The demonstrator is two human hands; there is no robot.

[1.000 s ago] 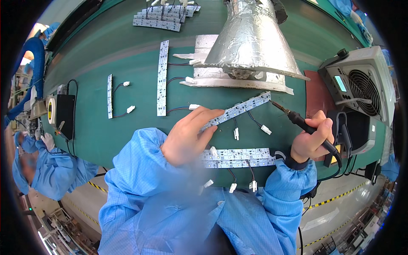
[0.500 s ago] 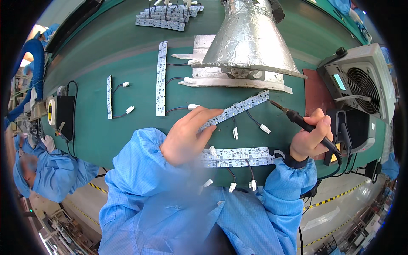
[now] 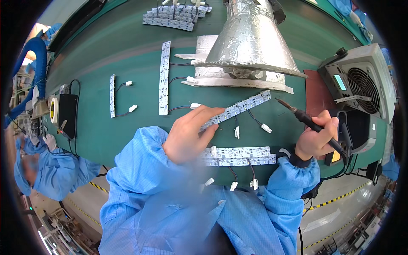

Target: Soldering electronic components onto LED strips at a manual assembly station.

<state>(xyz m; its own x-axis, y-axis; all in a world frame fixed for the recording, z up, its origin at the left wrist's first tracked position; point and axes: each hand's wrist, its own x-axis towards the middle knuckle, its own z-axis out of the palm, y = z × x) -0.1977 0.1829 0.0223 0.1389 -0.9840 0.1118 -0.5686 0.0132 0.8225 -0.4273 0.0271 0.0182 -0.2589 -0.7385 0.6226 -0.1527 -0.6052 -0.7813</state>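
My left hand (image 3: 189, 134) pinches the near-left end of a narrow white LED circuit strip (image 3: 248, 104), which slants up to the right over the green table. Two short wires with white plug connectors (image 3: 266, 128) trail from that strip. In my right hand (image 3: 316, 138) is a black-handled soldering iron (image 3: 307, 119), held like a pen. Its tip points up-left and stops a little right of the strip's far end, not touching it. Closer to me, more LED strips (image 3: 255, 160) lie side by side, partly hidden by my left arm, with their wired plugs hanging toward me.
A foil-covered funnel hood (image 3: 250, 38) stands beyond the strip. At the right sit a grey box with a fan (image 3: 361, 83) and the iron's cable. Single strips (image 3: 164, 78) lie left, stacked strips (image 3: 168, 21) at the back. Another person (image 3: 55, 168) works far left, past a black box (image 3: 66, 110).
My right hand has drawn the soldering iron slightly right, so its tip has come away from the strip's far end. My left hand keeps its grip; the view has shifted a little.
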